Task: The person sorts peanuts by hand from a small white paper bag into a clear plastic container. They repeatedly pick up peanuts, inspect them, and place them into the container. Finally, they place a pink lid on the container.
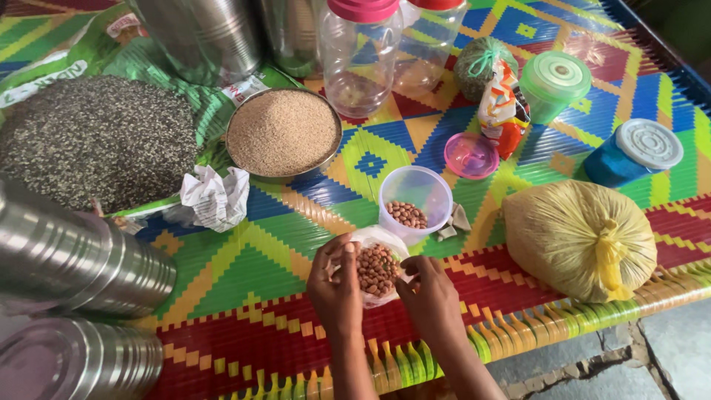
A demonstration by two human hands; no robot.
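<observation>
Both of your hands are wrapped around a small clear plastic bag (376,270) of peanuts near the front edge of the bright woven mat (281,252). Your left hand (335,285) curls its fingers closed on the bag's left side, and your right hand (429,296) grips the right side, thumb and fingers pinched on the plastic. The bag's mouth gapes open toward you, so the peanuts show inside. Just beyond the bag, almost touching it, stands a clear plastic tub (415,201) with a layer of peanuts in its bottom. A pink lid (471,155) lies on the mat further back and to the right. To your right sits a knotted yellow bag (574,237), bulging and full. To your left, a round steel bowl (284,135) holds fine tan grain, with a crumpled paper (215,196) beside it and a heap of dark seeds (92,141) spread on a green sack. Steel tins (74,255) lie on their sides at the left edge.
</observation>
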